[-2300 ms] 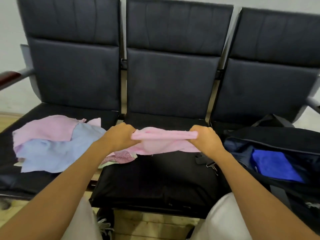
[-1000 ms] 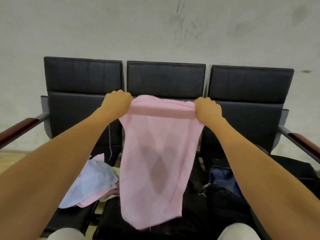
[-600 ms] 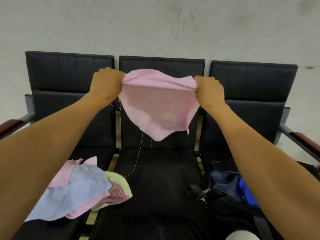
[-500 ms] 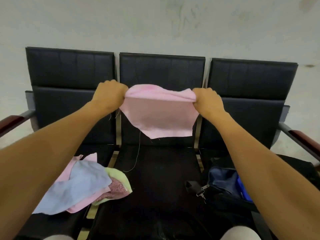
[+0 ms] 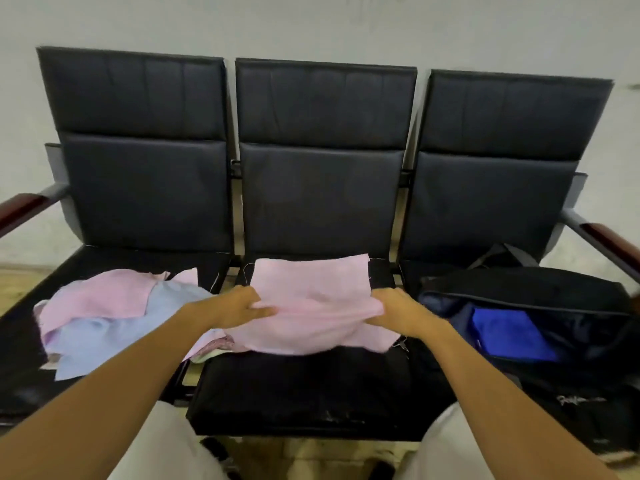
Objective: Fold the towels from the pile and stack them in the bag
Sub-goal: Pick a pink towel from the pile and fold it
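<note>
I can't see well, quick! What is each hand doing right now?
Left hand: grips the left side of the pink towel.
Right hand: grips the towel's right side.

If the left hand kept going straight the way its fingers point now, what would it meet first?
The left hand points rightward across the middle seat, gripping the pink towel. Going on, it would bunch more towel, then probably meet the right hand holding the opposite edge; depth is uncertain.
</note>
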Available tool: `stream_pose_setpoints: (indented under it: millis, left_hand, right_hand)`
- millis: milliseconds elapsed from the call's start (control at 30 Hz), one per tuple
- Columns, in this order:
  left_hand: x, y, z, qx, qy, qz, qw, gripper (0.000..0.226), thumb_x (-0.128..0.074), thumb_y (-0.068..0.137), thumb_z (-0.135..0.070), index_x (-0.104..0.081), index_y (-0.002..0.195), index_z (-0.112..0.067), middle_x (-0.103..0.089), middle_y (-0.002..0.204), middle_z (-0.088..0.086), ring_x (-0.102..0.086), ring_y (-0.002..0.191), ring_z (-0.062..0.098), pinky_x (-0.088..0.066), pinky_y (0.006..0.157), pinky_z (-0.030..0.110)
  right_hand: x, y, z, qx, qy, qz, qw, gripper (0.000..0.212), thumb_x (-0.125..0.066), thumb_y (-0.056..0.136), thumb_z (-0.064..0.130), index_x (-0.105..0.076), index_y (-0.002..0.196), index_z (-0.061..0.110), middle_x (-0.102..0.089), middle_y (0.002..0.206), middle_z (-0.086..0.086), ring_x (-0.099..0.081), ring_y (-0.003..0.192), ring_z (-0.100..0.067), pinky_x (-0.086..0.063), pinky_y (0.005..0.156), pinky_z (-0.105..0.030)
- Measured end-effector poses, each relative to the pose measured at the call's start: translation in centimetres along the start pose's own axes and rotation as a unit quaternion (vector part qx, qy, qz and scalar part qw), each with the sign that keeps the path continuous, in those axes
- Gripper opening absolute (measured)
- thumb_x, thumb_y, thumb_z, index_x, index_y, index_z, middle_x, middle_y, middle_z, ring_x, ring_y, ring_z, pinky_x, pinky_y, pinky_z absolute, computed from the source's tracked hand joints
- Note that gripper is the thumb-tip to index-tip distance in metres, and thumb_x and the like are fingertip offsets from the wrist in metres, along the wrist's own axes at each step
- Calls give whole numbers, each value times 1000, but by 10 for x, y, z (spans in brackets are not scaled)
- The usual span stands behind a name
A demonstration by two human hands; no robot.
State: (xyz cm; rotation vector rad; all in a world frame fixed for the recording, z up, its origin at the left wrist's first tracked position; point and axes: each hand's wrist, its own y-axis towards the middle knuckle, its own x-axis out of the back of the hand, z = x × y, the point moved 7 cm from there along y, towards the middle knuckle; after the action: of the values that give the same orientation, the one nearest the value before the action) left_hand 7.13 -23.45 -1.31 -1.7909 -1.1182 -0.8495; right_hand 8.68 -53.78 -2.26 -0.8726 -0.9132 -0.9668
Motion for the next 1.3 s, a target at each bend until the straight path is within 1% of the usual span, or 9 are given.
stream_pose_setpoints:
  millis: [167, 267, 567, 700, 833, 967, 1067, 1200, 1300]
  left_hand:
    - [-43, -24, 15, 51, -7, 81, 995, 38, -51, 85, -63, -52, 82, -25, -51, 76, -14, -47, 69, 2, -37, 63, 13]
    - [-52, -30, 16, 41, -24, 105, 993, 23, -54, 86, -56, -52, 87, -33, -51, 83, -20, -48, 83, 3, -35, 69, 10]
    - [-74, -21, 47, 59, -204, -53, 976, 43, -53, 93, -41, -56, 68, -7, -46, 57, -3, -46, 54, 10, -38, 54, 14]
    - [-78, -12, 44, 68, -287, -75, 953, 26, -41, 103, -25, -63, 93, -17, -63, 87, -4, -60, 85, 11, -43, 66, 7]
    - [-79, 4, 54, 66, -357, -75, 929, 27, -37, 104, -31, -58, 118, -23, -65, 109, -4, -61, 106, 13, -50, 87, 27]
    - [-92, 13, 68, 95, -259, -56, 960, 52, -44, 97, -51, -48, 137, -19, -53, 134, -4, -50, 126, 23, -43, 105, 40]
    - [-110, 16, 66, 101, -158, -28, 982, 46, -41, 104, -26, -37, 147, -9, -37, 151, 3, -37, 138, 25, -28, 111, 32]
    - [-133, 7, 55, 60, -81, 77, 992, 52, -47, 96, -51, -50, 130, -12, -51, 137, 6, -48, 123, 18, -34, 98, 22]
    - [-149, -2, 56, 45, -10, 137, 989, 64, -62, 78, -68, -48, 120, -21, -46, 116, -9, -49, 108, 11, -39, 83, 22]
  right_hand:
    - [-41, -23, -8, 0, 67, 66, 996, 21, -74, 86, 33, -54, 90, 28, -60, 101, -1, -57, 96, -21, -50, 83, -38]
    - [-51, -32, -8, 6, 110, 88, 990, 29, -77, 85, 26, -52, 78, 39, -57, 88, 11, -55, 81, -6, -46, 67, -15]
    - [-78, -22, -30, -40, 133, 52, 989, 36, -67, 92, 16, -53, 59, 21, -51, 58, 5, -48, 54, -6, -37, 53, -20]
    - [-82, -8, -32, -36, 127, 27, 991, 44, -53, 88, -7, -47, 55, 20, -50, 61, 2, -46, 57, -9, -35, 53, -20]
    - [-90, 10, -31, -13, 124, 20, 992, 41, -48, 84, -14, -55, 66, 23, -57, 79, -6, -57, 73, -18, -39, 58, -19]
    - [-113, 15, -30, -19, 128, 83, 988, 37, -43, 90, -4, -51, 112, 24, -58, 108, -16, -58, 99, -32, -49, 79, -34]
    - [-129, 13, -22, -32, 91, 146, 985, 42, -43, 101, 13, -41, 144, 12, -47, 145, -14, -46, 132, -31, -37, 109, -35]
    - [-149, 1, -18, -32, -11, 234, 972, 47, -64, 88, 49, -58, 124, 19, -59, 128, -5, -58, 113, -23, -49, 94, -34]
    - [-159, -4, -26, -42, -65, 245, 966, 56, -67, 88, 45, -52, 132, 16, -51, 130, -7, -54, 117, -28, -48, 93, -36]
